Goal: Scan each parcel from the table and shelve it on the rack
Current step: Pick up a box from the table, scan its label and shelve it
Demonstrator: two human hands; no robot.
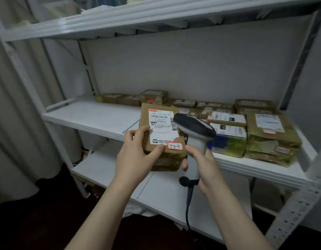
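The left hand (136, 154) gripped a brown parcel (161, 121) by its near left corner. The thumb lay on top, at the edge of the white label (163, 130), and the fingers curled round the side. The parcel was held up in the air, in front of the middle shelf (91, 116) of the white rack and a bit above it. A small red-edged sticker (175, 146) with "3-2-3" written on it sat on the near corner of the parcel.

The right hand (204, 165) was wrapped round the grey handle of a scanner (194, 130). The scanner's dark head was just beside the parcel's right edge, up against the label. A dark cable (188, 204) hung down from the bottom of the handle.

Behind the hands, many more parcels (271, 134) lay on the right part of the shelf, some in stacks, with others in a row along the back. A pale curtain (11, 105) hung on the left.
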